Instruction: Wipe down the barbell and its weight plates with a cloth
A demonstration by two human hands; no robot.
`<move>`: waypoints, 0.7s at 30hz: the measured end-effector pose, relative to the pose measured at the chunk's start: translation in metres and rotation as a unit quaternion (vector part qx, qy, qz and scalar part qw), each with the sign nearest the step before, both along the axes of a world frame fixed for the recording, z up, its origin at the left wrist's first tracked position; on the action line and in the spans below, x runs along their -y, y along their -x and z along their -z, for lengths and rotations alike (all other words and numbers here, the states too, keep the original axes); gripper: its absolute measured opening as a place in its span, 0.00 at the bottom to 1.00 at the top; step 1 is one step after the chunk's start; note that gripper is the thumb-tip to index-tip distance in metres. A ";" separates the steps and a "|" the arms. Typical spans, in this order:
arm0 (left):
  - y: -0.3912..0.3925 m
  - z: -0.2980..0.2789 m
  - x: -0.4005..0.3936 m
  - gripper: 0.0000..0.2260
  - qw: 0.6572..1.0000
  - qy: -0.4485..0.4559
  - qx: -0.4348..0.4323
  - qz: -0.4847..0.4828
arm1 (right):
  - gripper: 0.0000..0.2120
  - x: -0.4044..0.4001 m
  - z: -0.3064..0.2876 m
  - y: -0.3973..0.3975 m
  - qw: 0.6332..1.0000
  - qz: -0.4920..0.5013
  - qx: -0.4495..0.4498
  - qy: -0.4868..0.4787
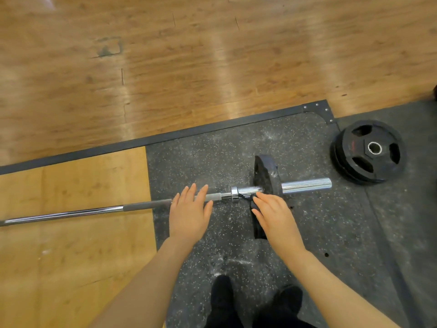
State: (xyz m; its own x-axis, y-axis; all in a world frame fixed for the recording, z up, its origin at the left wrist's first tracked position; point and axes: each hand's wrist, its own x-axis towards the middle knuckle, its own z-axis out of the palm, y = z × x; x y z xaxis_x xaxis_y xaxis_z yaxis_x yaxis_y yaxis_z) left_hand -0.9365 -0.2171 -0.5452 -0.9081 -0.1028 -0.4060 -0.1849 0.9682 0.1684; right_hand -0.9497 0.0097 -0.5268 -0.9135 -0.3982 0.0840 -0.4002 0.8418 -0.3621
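A chrome barbell lies across the floor from the left edge to a sleeve end at the right. One black weight plate stands on the sleeve. My left hand hovers flat over the grey knurled part of the shaft, fingers spread and holding nothing. My right hand grips a dark cloth and presses it against the sleeve just left of the plate. The cloth hangs down below the hand.
Two black weight plates lie stacked flat on the speckled rubber mat at the right. A light wooden platform panel is at the left, wood flooring beyond. My dark shoes stand at the bottom.
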 end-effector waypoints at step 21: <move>0.051 0.323 0.049 0.34 0.993 0.058 -0.092 0.038 | 0.08 0.065 0.328 0.077 0.997 -0.016 -0.019 0.071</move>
State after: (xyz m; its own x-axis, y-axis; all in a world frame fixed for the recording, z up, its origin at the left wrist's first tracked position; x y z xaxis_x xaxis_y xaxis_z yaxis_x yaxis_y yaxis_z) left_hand -0.9872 -0.2661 -0.8681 -0.9729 -0.0672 -0.2213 -0.0864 0.9932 0.0782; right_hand -1.0270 -0.0553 -0.8547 -0.8958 -0.4082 0.1758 -0.4413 0.7700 -0.4608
